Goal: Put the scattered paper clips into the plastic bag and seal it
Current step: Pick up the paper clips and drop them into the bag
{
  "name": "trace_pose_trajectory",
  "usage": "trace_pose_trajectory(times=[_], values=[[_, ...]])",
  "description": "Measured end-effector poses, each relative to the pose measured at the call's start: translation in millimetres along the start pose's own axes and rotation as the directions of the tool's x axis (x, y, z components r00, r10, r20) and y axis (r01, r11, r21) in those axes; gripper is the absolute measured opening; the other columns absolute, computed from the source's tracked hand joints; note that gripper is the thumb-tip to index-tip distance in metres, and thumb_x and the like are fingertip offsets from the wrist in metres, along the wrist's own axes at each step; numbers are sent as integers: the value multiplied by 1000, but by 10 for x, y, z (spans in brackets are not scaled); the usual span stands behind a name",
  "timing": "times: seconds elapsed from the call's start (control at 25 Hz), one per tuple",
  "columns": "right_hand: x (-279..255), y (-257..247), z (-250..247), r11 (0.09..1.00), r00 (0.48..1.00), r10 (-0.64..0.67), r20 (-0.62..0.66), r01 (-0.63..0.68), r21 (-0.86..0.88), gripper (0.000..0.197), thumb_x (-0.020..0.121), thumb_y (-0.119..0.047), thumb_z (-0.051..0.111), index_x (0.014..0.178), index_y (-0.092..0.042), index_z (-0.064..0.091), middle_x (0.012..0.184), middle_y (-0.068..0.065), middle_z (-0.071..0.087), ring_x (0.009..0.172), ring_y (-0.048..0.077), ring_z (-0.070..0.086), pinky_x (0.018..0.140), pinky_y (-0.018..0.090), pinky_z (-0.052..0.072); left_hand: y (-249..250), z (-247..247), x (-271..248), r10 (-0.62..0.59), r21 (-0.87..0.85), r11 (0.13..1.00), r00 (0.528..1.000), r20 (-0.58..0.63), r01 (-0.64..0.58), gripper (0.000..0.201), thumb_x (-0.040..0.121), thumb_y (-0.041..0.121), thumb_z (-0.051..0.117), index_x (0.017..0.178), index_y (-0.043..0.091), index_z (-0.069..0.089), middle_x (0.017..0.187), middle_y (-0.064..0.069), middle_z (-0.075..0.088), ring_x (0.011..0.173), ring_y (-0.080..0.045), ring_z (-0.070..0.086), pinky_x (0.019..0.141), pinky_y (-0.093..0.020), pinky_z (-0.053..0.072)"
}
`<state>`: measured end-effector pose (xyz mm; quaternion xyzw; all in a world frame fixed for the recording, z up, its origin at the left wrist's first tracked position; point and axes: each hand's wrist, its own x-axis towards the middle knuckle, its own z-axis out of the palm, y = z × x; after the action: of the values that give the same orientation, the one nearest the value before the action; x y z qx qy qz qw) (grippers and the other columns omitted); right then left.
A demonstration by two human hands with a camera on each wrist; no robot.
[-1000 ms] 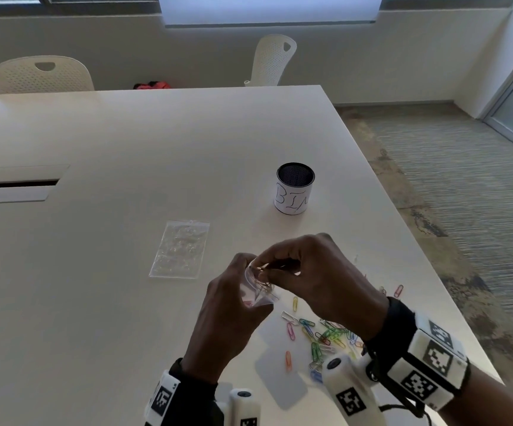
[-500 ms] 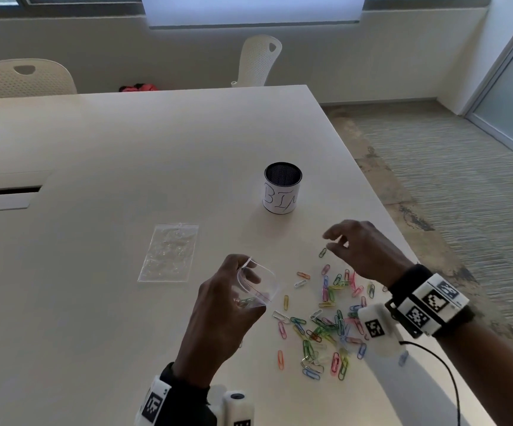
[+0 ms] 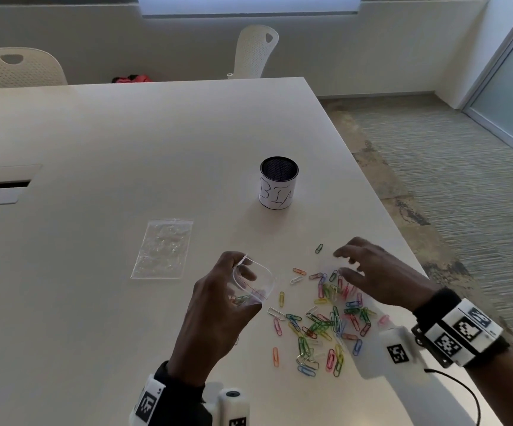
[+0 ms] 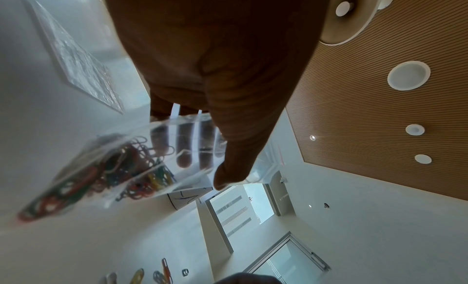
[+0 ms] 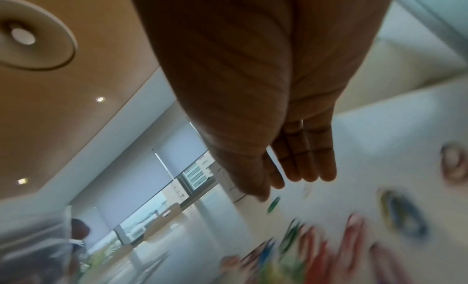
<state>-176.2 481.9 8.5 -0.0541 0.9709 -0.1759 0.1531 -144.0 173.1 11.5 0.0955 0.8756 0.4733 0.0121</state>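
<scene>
My left hand (image 3: 218, 302) holds a small clear plastic bag (image 3: 253, 284) above the table, fingers inside its gaping mouth and thumb outside. Several coloured clips (image 4: 101, 172) lie in the bag's (image 4: 142, 158) bottom. A scatter of coloured paper clips (image 3: 322, 327) covers the table to the right of the bag. My right hand (image 3: 369, 272) hovers over the far part of that scatter with fingers (image 5: 306, 164) straight and loosely spread, holding nothing. One green clip (image 3: 319, 248) lies alone just beyond it.
A second clear bag (image 3: 163, 249) lies flat on the table (image 3: 95, 149) to the left. A mesh cup labelled BIN (image 3: 278, 182) stands behind the clips. The table's right edge runs close to my right wrist. Two white chairs stand at the far side.
My right hand left the bag's mouth, swung right and came down over the scattered clips, its fingers now spread. The left hand keeps holding the bag open.
</scene>
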Motion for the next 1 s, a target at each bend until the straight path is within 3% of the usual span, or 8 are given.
trace_pose_trajectory(times=[0.12,0.2,0.32,0.48,0.56,0.68,0.84,1.0], values=[[-123,124,-90,962,982,190,0,-186,-201,73,92,-67,56,148,-21,46,144,2,49,131,19,53,102,35,49,-9,11,-2,0,-1,1000,1000,1,0,46,80,21,86,112,36,57,99,19,72,88,-4,69,67,-11,54],[-168,131,-52,931,952,296,80,-269,-247,81,89,-74,52,147,-18,42,141,7,47,130,23,52,100,36,49,-4,18,0,-3,-1,1000,1000,0,3,45,79,23,86,111,37,57,98,20,71,87,-5,69,66,-12,54],[-176,6,49,957,953,281,116,-269,-112,78,85,-74,58,137,-18,43,132,4,46,114,19,57,93,32,51,0,35,14,0,1,1000,1000,4,0,45,79,25,86,111,38,57,99,19,72,87,-5,69,67,-15,56],[-148,-278,217,983,978,183,100,-180,-33,79,81,-68,70,139,-23,42,133,2,43,115,19,57,96,32,51,9,57,27,1,-3,1000,1000,19,-1,47,79,24,87,114,35,58,99,17,72,88,-3,69,68,-12,55],[-124,-381,320,992,992,118,48,-116,-50,70,82,-60,75,134,-23,46,127,3,45,115,21,55,98,32,49,8,60,26,-10,-1,1000,1000,14,10,47,78,27,87,113,37,57,99,18,72,85,-8,70,70,-22,59],[-95,-490,412,999,999,51,10,-51,-14,44,89,-42,76,125,-25,55,118,0,49,103,18,56,90,26,46,-5,54,16,-25,3,1000,1000,3,25,47,79,25,86,113,38,56,100,20,71,83,-11,70,75,-38,61],[-78,-581,499,1000,999,-10,-52,9,-20,15,98,-26,67,112,-21,64,109,-3,54,90,14,53,83,19,38,-28,51,12,-32,-5,999,999,-6,32,47,79,23,86,113,38,57,100,19,71,81,-12,70,75,-40,62],[-54,-596,492,999,997,-28,-66,25,-39,7,98,-17,63,102,-17,68,105,1,59,86,17,60,76,19,41,-22,45,-1,-34,-5,999,999,-5,34,47,79,22,86,113,37,57,100,18,71,81,-12,71,75,-39,62]])
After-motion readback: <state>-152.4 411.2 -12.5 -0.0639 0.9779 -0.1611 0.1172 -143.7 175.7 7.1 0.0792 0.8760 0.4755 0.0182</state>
